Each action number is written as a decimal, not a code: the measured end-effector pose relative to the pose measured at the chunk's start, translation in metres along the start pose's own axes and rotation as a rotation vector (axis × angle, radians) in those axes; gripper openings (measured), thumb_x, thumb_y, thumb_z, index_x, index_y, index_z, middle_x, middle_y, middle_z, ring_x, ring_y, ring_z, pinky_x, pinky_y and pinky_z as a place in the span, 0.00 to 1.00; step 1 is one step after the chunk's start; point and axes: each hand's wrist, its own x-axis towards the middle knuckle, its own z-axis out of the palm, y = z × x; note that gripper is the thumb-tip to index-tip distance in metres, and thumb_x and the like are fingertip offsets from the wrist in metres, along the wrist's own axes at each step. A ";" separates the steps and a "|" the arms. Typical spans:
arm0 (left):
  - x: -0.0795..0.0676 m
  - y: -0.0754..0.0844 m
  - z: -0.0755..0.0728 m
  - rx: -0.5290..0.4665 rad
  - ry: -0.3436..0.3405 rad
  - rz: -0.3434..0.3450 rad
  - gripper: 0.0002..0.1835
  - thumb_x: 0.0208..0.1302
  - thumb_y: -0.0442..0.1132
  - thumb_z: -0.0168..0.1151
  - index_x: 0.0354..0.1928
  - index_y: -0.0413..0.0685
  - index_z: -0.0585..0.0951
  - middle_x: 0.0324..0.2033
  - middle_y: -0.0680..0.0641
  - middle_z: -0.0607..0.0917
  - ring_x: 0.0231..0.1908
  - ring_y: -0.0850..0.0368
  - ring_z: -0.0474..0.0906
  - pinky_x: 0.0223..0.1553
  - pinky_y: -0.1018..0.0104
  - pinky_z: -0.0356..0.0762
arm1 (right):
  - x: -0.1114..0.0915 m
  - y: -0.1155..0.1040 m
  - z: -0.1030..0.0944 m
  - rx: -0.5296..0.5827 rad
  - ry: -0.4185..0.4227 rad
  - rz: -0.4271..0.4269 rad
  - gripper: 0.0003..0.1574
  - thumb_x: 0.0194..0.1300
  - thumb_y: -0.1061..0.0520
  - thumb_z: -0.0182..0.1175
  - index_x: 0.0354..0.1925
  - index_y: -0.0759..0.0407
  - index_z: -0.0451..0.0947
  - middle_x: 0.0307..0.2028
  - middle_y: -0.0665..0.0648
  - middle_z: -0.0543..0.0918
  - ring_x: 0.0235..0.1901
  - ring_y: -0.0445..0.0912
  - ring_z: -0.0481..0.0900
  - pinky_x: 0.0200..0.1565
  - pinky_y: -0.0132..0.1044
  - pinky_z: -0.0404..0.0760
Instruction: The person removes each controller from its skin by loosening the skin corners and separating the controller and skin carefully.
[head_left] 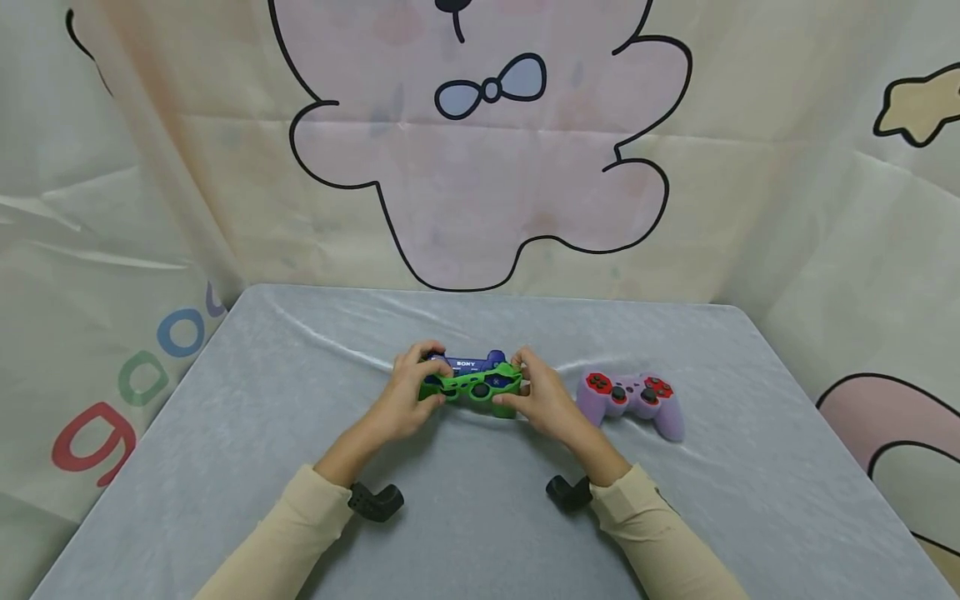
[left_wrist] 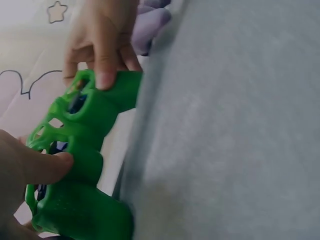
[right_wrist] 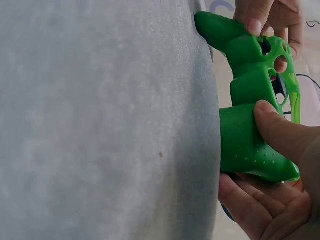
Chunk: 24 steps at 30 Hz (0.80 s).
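A green silicone controller cover [head_left: 459, 384] is near the table's middle, with a blue Sony game controller [head_left: 467, 364] partly inside and behind it. The left hand [head_left: 406, 395] grips the cover's left end, its thumb [left_wrist: 52, 167] on the front near a stick opening. At the other end the right hand [head_left: 545, 403] pinches the cover, thumb [right_wrist: 280, 125] on the grip and fingers curled beneath. In the wrist views dark sticks show through the cover's openings. How far the controller is seated inside is hard to tell.
To the right of the right hand lies a purple game controller [head_left: 633, 402] with red button areas, on the grey cloth-covered table [head_left: 465, 517]. A printed curtain [head_left: 465, 192] hangs behind the table and along both sides. Black wrist devices [head_left: 377, 502] sit at both cuffs.
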 end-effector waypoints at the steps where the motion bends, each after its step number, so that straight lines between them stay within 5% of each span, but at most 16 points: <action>1: 0.000 -0.002 0.001 0.022 0.010 0.018 0.12 0.56 0.24 0.70 0.39 0.46 0.82 0.65 0.37 0.71 0.66 0.30 0.62 0.63 0.34 0.64 | 0.000 0.000 0.000 -0.006 0.000 -0.003 0.29 0.60 0.60 0.73 0.48 0.57 0.62 0.50 0.67 0.84 0.25 0.42 0.74 0.27 0.34 0.73; 4: -0.001 -0.004 0.003 0.074 0.038 0.057 0.12 0.55 0.24 0.71 0.39 0.46 0.83 0.63 0.38 0.73 0.64 0.32 0.66 0.63 0.35 0.67 | 0.000 0.000 0.000 -0.058 0.003 -0.044 0.35 0.62 0.59 0.72 0.59 0.54 0.61 0.60 0.69 0.79 0.28 0.45 0.76 0.33 0.38 0.77; 7: 0.000 -0.005 0.003 0.082 0.048 0.066 0.13 0.55 0.24 0.71 0.40 0.45 0.83 0.63 0.38 0.75 0.64 0.32 0.68 0.63 0.36 0.68 | 0.000 0.000 0.001 -0.152 0.004 -0.149 0.40 0.63 0.60 0.70 0.68 0.50 0.62 0.68 0.66 0.72 0.45 0.52 0.81 0.48 0.49 0.81; 11: 0.001 -0.003 0.003 0.068 0.048 0.056 0.13 0.55 0.24 0.71 0.41 0.45 0.82 0.62 0.37 0.75 0.63 0.33 0.69 0.63 0.37 0.68 | 0.000 0.000 0.002 -0.184 -0.018 -0.252 0.32 0.65 0.63 0.68 0.64 0.52 0.70 0.71 0.65 0.66 0.65 0.62 0.73 0.63 0.58 0.75; 19: 0.001 -0.001 0.004 0.079 0.067 0.043 0.15 0.53 0.23 0.72 0.41 0.44 0.81 0.61 0.38 0.76 0.63 0.34 0.70 0.65 0.39 0.67 | -0.003 -0.001 -0.001 0.111 -0.137 -0.211 0.24 0.64 0.71 0.63 0.56 0.61 0.71 0.76 0.70 0.54 0.66 0.69 0.69 0.55 0.52 0.83; 24: 0.002 0.000 0.004 0.075 0.073 0.017 0.15 0.53 0.23 0.72 0.40 0.44 0.81 0.62 0.37 0.76 0.64 0.35 0.69 0.66 0.40 0.67 | -0.002 0.000 -0.003 0.084 -0.171 -0.217 0.19 0.65 0.67 0.65 0.52 0.59 0.72 0.77 0.72 0.51 0.69 0.70 0.66 0.53 0.47 0.82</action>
